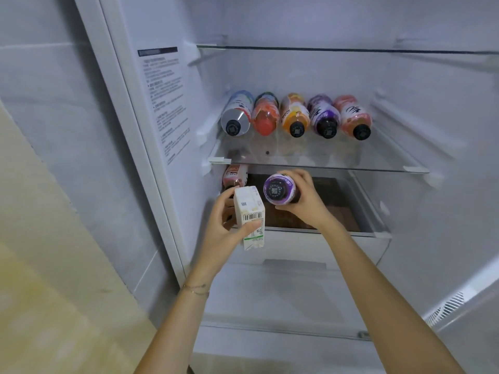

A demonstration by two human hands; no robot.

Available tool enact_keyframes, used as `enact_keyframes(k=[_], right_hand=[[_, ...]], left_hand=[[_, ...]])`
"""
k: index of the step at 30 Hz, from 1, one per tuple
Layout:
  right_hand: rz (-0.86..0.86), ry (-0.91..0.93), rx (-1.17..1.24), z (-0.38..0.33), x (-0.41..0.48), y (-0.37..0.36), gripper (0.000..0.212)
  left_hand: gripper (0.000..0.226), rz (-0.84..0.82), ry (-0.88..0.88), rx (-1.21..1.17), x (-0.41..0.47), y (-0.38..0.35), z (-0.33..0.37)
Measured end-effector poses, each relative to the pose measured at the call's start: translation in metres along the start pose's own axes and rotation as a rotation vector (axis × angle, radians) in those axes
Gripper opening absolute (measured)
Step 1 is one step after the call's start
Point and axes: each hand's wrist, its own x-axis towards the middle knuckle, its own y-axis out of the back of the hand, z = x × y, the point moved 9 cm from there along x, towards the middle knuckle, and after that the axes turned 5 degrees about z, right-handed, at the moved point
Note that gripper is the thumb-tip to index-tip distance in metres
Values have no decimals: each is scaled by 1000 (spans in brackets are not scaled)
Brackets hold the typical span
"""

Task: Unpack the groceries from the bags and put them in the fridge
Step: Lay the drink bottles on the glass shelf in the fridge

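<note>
The left grip (225, 225) is clasped round a white carton (249, 209), thumb across the barcode face, fingers behind it and mostly out of sight. The carton stands roughly upright, a little tilted, in front of the fridge (270, 25) at its dark lower compartment (324, 209).

The right grip (303, 198) is wrapped round a purple bottle (279, 188), which is on its side with the black cap facing me. Fingers curl over the top, the thumb lies underneath, and most of the bottle's body is hidden behind cap and palm. It sits at 2 o'clock from the carton, just beside it; whether they touch I cannot tell. It is just under the front edge of the glass shelf (324, 168).

On that shelf five bottles (294, 117) lie side by side, caps forward. At 11 o'clock from the carton a pink bottle (235, 175) lies under the shelf, partly hidden. The sticker (164, 103) on the fridge's left wall is too blurred to read. Both forearms are cut off at the bottom.
</note>
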Motion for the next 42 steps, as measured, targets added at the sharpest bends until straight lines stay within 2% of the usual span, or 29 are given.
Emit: enact_keyframes(k=[4, 12, 15, 19, 24, 27, 31, 36, 42], right_hand=[[-63, 28, -57, 11, 21, -10, 70], [-364, 187, -389, 16, 46, -47, 70], [-419, 254, -459, 12, 47, -56, 68], [-425, 225, -442, 16, 49, -58, 74], [-280, -33, -121, 31, 28, -36, 89], [-363, -98, -91, 32, 7, -43, 101], [-287, -80, -110, 26, 5, -57, 117], [-256, -11, -126, 14, 12, -66, 110], [-276, -15, -168, 17, 24, -72, 109]], left_hand=[[66, 37, 11, 11, 0, 0, -10], [67, 47, 36, 29, 1, 2, -21], [67, 49, 30, 21, 3, 2, -20], [66, 56, 22, 23, 5, 4, -19], [66, 82, 3, -3, 6, 9, -21], [64, 79, 5, -15, 7, 9, -22], [61, 88, 0, -56, 10, 10, -20], [66, 55, 14, -53, 10, 5, -25], [70, 53, 10, -48, 8, -1, -26]])
